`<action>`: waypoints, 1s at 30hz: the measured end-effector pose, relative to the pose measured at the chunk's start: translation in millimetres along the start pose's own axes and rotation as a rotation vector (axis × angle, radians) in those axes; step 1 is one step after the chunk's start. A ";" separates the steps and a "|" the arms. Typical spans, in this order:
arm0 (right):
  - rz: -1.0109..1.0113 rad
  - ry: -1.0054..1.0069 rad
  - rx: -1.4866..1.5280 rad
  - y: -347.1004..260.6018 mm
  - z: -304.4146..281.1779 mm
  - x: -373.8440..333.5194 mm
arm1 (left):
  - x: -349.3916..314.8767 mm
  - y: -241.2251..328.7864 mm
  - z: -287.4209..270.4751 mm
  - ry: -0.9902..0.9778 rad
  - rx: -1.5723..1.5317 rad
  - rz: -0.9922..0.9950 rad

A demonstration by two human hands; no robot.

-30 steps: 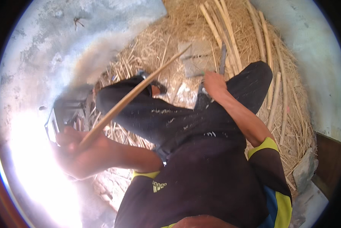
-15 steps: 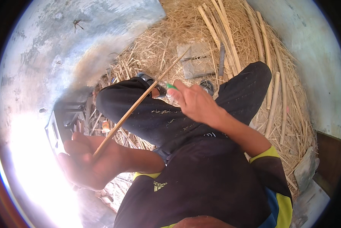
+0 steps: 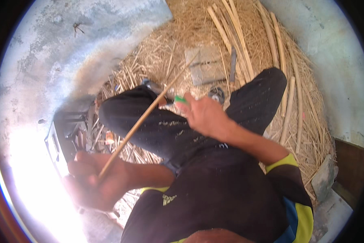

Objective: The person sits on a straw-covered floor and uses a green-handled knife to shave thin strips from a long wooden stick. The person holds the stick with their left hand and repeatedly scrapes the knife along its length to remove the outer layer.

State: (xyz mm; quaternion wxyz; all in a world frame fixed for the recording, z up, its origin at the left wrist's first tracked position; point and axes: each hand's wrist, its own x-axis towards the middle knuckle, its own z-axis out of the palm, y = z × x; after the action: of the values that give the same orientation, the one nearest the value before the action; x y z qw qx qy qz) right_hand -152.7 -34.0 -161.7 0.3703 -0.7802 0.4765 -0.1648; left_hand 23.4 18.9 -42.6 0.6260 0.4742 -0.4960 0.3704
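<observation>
Head view, looking down over crossed legs in dark trousers [image 3: 170, 129], seated on a bed of straw [image 3: 178, 52].

Left hand [image 3: 95, 178]: closed in a fist round the near end of a long thin cane stick [image 3: 143, 121]. Glare washes out the fingers; grip reads as firm but finger detail cannot be told. Stick runs up and away from that hand, across the knee, tip ending over a flat grey slab [image 3: 206, 65] beyond the hands.

Right hand [image 3: 204, 115]: curled, pinching a small green-handled tool [image 3: 180, 99] at the fingertips, just beside the middle of the stick. Contact between tool and stick cannot be told.

Judgement on doing the step well: keep left fist low and steady so stick stays braced on the knee; bring tool edge to the stick at a shallow angle, stroke away from the body and clear of the leg; light passes rather than one deep bite, since a thin cane likely splits along the grain.

Materials: stick pale tan, smooth, straight, round. Straw dry, fibrous, tangled. Beyond the right hand, a loose bundle of thicker canes [image 3: 234, 32], same pale colour, slightly bowed. A dark narrow blade-like bar [image 3: 232, 65] just beside the slab. Floor [image 3: 68, 48] grey concrete, mottled. Near the left hand, a dark slatted crate [image 3: 66, 129].
</observation>
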 end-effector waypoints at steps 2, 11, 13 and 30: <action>0.013 0.007 -0.004 -0.3 -4.4 7.1 | -0.7 -10.1 2.3 0.002 -0.612 -0.166; -0.017 0.209 0.305 10.2 -15.1 -11.6 | -3.0 -8.1 -8.0 -0.150 -0.347 0.073; -0.130 0.122 0.366 -2.8 -6.7 -14.7 | 5.9 -2.9 -12.1 -0.263 -0.839 -0.144; 0.050 0.284 0.239 42.3 -2.4 18.2 | 4.8 14.1 15.1 0.165 -0.055 -0.019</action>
State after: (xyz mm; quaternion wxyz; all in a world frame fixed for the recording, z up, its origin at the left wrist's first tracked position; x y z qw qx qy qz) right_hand -171.5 -62.2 -192.9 0.3934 -0.6874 0.5202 -0.3196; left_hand 7.4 8.3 -33.8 0.6812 0.4294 -0.4481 0.3883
